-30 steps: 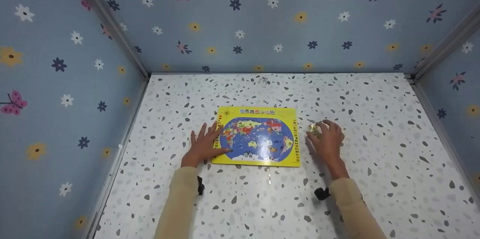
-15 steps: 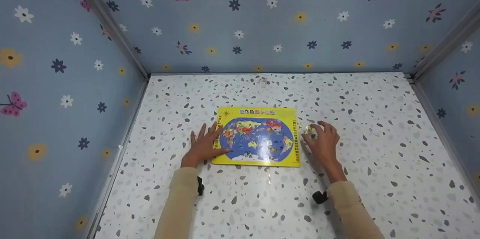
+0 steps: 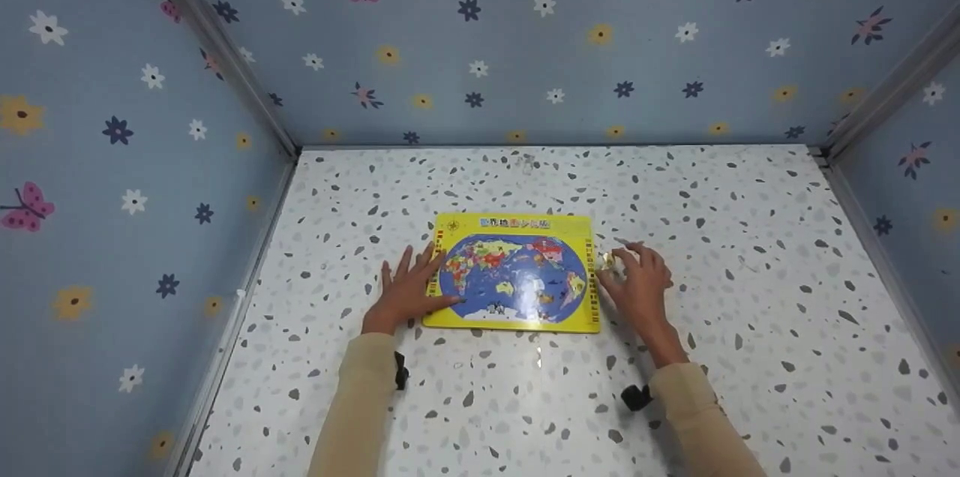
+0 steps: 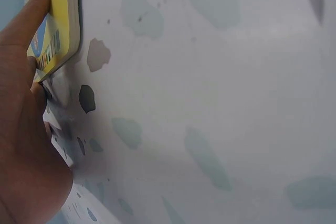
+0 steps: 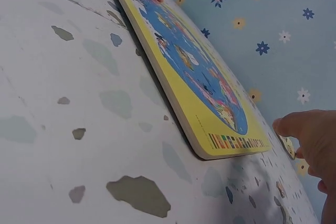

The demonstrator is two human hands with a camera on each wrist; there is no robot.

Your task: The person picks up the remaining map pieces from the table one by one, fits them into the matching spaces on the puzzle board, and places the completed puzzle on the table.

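A yellow-bordered world map board (image 3: 510, 274) lies flat on the speckled table. My left hand (image 3: 409, 293) rests spread on its left edge, the thumb reaching onto the blue map; the left wrist view has this thumb on the board's corner area. Just off the right edge of the board, my right hand (image 3: 641, 282) pinches a small shiny yellowish piece (image 3: 607, 259) between thumb and index finger. In the right wrist view that piece (image 5: 287, 148) shows a thin, rounded edge, partly hidden by the fingers; I cannot tell its kind.
The white table (image 3: 517, 402) has grey speckles. Blue flowered panels (image 3: 525, 49) rise behind it and at both sides. A small black device (image 3: 401, 372) sits at the left wrist, another black device (image 3: 636, 397) at the right wrist.
My right hand has moved left with the small shiny piece, closer to the board's right edge. The left hand and the map board have stayed in place.
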